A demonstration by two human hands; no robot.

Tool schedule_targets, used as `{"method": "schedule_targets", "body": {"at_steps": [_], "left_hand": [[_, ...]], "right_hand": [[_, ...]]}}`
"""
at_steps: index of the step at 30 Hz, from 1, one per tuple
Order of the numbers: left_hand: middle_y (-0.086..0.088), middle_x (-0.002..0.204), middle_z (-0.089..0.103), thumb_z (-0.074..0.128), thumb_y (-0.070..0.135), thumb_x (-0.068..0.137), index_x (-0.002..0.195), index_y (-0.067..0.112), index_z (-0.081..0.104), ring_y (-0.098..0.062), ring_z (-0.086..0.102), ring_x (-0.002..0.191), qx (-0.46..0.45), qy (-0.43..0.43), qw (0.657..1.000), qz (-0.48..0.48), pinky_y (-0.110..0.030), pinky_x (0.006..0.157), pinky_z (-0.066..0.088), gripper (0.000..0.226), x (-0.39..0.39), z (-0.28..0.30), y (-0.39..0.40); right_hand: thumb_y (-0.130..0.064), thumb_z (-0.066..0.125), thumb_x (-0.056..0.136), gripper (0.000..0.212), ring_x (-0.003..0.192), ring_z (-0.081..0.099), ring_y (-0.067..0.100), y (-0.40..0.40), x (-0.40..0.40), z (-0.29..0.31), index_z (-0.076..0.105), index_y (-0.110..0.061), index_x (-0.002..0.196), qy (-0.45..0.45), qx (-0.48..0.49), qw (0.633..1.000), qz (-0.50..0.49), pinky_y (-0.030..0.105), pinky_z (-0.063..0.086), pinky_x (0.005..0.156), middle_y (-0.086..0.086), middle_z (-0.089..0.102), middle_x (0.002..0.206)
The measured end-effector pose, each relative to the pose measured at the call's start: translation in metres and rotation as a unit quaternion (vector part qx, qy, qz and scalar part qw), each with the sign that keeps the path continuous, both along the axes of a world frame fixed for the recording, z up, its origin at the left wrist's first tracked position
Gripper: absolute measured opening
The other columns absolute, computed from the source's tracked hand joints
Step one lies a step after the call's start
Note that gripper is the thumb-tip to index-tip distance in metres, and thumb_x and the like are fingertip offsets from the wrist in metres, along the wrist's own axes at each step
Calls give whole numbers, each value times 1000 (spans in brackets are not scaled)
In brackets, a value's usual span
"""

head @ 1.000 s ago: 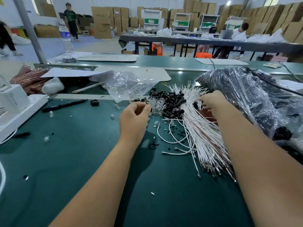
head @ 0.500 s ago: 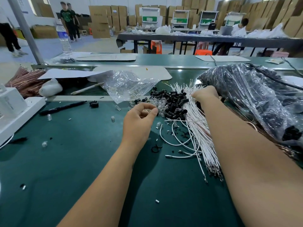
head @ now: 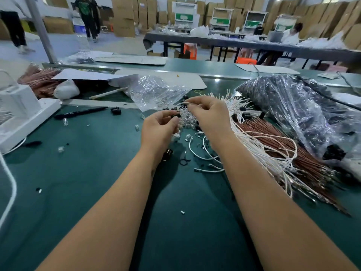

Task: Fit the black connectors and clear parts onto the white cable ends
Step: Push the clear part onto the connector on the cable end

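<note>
Overhead, cardboard boxes [head: 125, 14] behind green table [head: 78, 173].

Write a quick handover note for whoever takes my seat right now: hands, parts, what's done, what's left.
Left hand: pinches a black connector.
Right hand: pinches a white cable end just above it.
Parts: black connectors and clear parts heaped between the hands; white cable bundle to the right.
Done: no finished cable can be made out.
Left: fit this one, then work through the bundle.
</note>
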State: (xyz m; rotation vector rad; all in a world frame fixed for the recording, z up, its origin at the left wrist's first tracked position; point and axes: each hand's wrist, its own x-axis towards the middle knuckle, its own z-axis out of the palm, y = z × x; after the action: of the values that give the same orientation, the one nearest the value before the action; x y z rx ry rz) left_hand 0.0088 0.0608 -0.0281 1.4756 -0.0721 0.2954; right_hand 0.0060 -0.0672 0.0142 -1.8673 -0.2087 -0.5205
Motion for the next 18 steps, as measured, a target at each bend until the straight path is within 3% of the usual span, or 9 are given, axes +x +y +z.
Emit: {"method": "schedule_targets", "body": {"at_steps": [4, 7, 10, 14, 18], "left_hand": [[-9, 83, 69, 66, 2, 87, 100, 6, 64, -16, 63, 70, -22, 6, 1000, 8, -24, 71, 56, 13, -2, -1, 3], [-9, 84, 69, 67, 0, 86, 98, 5, 65, -14, 64, 71, -38, 9, 999, -7, -22, 70, 54, 13, -5, -2, 3], [-8, 82, 70, 67, -1, 85, 101, 0, 66, -10, 65, 67, -52, 10, 998, -40, -18, 66, 53, 16, -7, -1, 3], [-3, 77, 73, 66, -3, 85, 93, 8, 68, -9, 67, 68, -70, 17, 995, -74, -16, 65, 53, 13, -8, 1, 4], [-2, 77, 74, 66, -2, 85, 94, 8, 68, -9, 68, 69, -73, 22, 993, -90, -17, 64, 54, 14, -8, 1, 5]], "right_hand": [[-6, 59, 89, 22, 61, 53, -3, 0, -16, -12, 76, -19, 87, 38, 63, 997, -6, 9, 43, 60, -9, 69, 74], [-10, 62, 91, 15, 63, 54, -1, 0, -24, -19, 76, -13, 97, 8, 24, 999, -20, 11, 43, 61, -2, 69, 84], [-13, 66, 89, 11, 78, 61, 7, -4, -26, -23, 75, -16, 96, -37, -21, 998, -55, 15, 48, 71, 4, 69, 95], [-15, 69, 87, 10, 81, 63, 16, -11, -24, -26, 75, -17, 95, -62, -23, 993, -99, 30, 52, 78, 6, 69, 92], [-15, 69, 87, 9, 79, 62, 15, -13, -21, -26, 75, -18, 93, -75, 1, 989, -124, 31, 53, 78, 6, 69, 90]]}}
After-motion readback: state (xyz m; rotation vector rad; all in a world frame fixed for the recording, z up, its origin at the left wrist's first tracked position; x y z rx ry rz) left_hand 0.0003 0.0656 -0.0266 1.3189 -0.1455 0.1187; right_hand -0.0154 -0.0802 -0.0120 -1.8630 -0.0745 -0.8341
